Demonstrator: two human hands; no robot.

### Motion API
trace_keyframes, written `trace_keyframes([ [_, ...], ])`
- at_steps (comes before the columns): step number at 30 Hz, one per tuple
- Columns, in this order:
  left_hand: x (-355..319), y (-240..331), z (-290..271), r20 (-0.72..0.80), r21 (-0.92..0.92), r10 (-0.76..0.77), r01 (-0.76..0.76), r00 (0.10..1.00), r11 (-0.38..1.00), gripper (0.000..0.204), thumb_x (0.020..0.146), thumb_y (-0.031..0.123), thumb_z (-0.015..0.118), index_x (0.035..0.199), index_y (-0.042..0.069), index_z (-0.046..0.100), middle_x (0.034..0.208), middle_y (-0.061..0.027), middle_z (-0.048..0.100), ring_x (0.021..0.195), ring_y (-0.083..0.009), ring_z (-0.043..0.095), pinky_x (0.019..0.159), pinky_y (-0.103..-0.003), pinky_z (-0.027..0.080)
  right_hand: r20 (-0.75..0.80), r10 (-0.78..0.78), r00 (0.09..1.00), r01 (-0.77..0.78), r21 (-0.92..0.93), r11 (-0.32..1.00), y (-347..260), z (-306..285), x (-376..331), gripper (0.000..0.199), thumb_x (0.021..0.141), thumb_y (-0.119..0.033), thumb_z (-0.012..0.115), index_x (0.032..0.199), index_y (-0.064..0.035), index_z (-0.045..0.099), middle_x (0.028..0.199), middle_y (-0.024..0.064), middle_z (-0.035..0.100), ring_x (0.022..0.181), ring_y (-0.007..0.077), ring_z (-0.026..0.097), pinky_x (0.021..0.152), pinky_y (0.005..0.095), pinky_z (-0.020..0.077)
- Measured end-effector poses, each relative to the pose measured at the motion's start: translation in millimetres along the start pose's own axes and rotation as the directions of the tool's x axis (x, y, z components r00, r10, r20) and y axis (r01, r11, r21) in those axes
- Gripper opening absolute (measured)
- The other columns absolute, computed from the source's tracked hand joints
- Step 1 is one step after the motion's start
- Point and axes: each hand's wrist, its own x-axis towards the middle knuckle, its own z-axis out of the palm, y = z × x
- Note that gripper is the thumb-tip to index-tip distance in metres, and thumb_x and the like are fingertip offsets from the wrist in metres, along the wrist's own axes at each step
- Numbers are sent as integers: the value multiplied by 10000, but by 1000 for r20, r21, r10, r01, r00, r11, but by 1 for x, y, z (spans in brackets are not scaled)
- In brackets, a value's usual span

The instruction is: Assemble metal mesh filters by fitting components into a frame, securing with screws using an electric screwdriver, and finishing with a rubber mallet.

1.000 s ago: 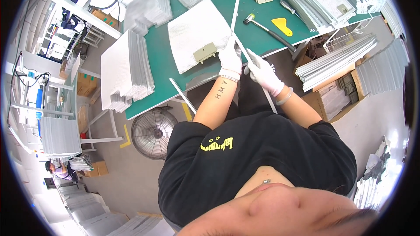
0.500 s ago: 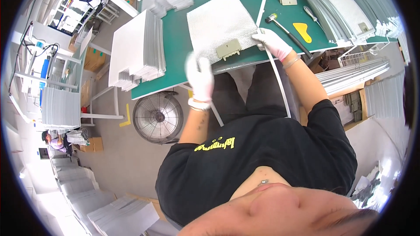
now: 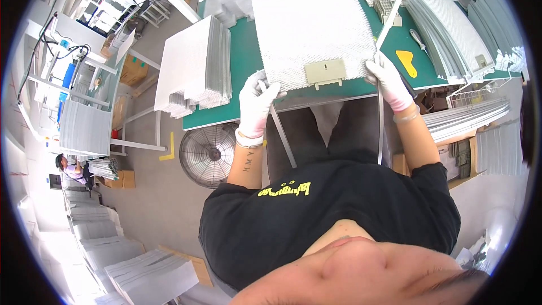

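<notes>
A white honeycomb-mesh panel (image 3: 313,20) with a beige plastic plate (image 3: 326,72) on its near edge is in front of me, apparently raised off the green table. My left hand (image 3: 257,100), in a white glove, is closed at the panel's near left corner, pinching a thin pale strip (image 3: 283,138) that runs down toward my lap. My right hand (image 3: 390,85), also gloved, is closed at the near right corner round a long pale strip (image 3: 394,11) along the panel's right side. Whether the fingers also grip the panel itself is hard to see.
On the green table (image 3: 245,45), a stack of white panels (image 3: 195,59) stands left; more panels (image 3: 451,28) stand right, near a yellow scraper (image 3: 406,63) and a screwdriver (image 3: 418,38). A floor fan (image 3: 212,155) sits below. A person (image 3: 73,169) is far left.
The panel has come up closer to me, with its right edge now against the right strip. My left hand has closed at the near left corner. The hammer is now mostly hidden.
</notes>
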Motion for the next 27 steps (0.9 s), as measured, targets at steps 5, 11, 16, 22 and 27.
trace_keyframes([
  [5, -13, -2, 12, 61, 540, 465, -421, 883, 729, 694, 913, -37, 494, 1514, -62, 148, 1551, -188, 247, 1407, -283, 325, 1155, -368, 243, -12, -43, 999, 42, -42, 998, -19, 18, -5, 287, 951, -184, 564, 1184, -29, 501, 750, -53, 430, 614, 47, 366, 571, 199, 324],
  [11, -71, 12, -19, -28, -439, 203, -195, 979, 877, 654, 970, 282, 546, 1489, -3, 266, 1486, -142, 395, 1346, -284, 417, 1124, -438, 321, 168, -93, 981, 105, -63, 993, -52, 70, -20, 505, 921, -113, 587, 1376, 39, 429, 1074, -6, 603, 851, 35, 499, 739, 210, 438],
  [16, -69, 63, -22, -280, -103, 398, -439, 874, 892, 616, 1001, 330, 518, 1443, -49, 318, 1421, -168, 457, 1296, -275, 470, 1104, -407, 350, 194, -185, 963, 256, -464, 848, -98, 98, -2, 296, 891, -89, 601, 1164, 25, 612, 688, -74, 530, 624, 27, 446, 554, 224, 385],
  [22, 48, 106, -20, -247, 179, 559, -529, 792, 829, 165, 902, 64, 664, 1033, -12, 597, 721, 63, 554, 597, 1, 427, 528, -175, 340, 1, -539, 842, 511, -322, 797, -110, 102, 71, 143, 893, -117, 669, 917, 8, 604, 619, -84, 465, 589, 10, 394, 508, 233, 347],
  [27, 72, 93, 12, -308, 242, 570, -517, 762, 821, 139, 893, 55, 674, 993, -11, 605, 780, 33, 588, 647, 0, 454, 568, -179, 370, -185, -629, 755, 478, -501, 721, -92, 91, 80, 220, 896, -99, 673, 1052, 47, 618, 668, -59, 554, 594, 15, 435, 534, 221, 381],
])
